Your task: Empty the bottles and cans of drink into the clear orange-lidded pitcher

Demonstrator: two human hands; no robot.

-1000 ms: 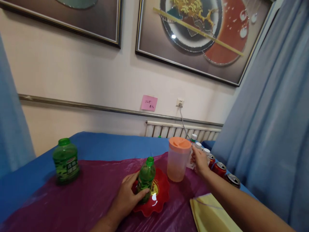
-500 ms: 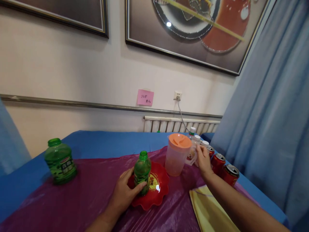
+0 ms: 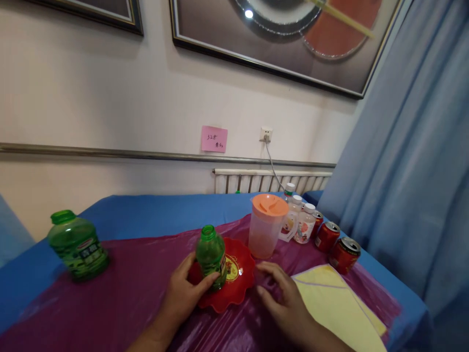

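A small green plastic bottle (image 3: pixel 211 254) without a cap stands upright on a red plate with a scalloped rim (image 3: pixel 246 286). Around its lower left side my left hand (image 3: pixel 186 288) is wrapped, the thumb across the front. My right hand (image 3: pixel 280 298) is just right of the plate, fingers curved and apart, with nothing in it. Behind that hand is a translucent pitcher (image 3: pixel 262 237) with an orange lid. A folded yellow cloth (image 3: pixel 333 303) lies beside my right hand and is partly covered by my forearm.
A larger green bottle (image 3: pixel 78 252), also uncapped, stands at the left. Right of the pitcher are several white-capped bottles (image 3: pixel 305 227) and red drink cans (image 3: pixel 345 256) in a row. Purple plastic sheeting (image 3: pixel 124 293) covers part of the blue tablecloth (image 3: pixel 154 212).
My right hand has moved from beside the pitcher's handle down toward the plate, and its fingers have spread. My left hand still holds the bottle. The view has shifted slightly.
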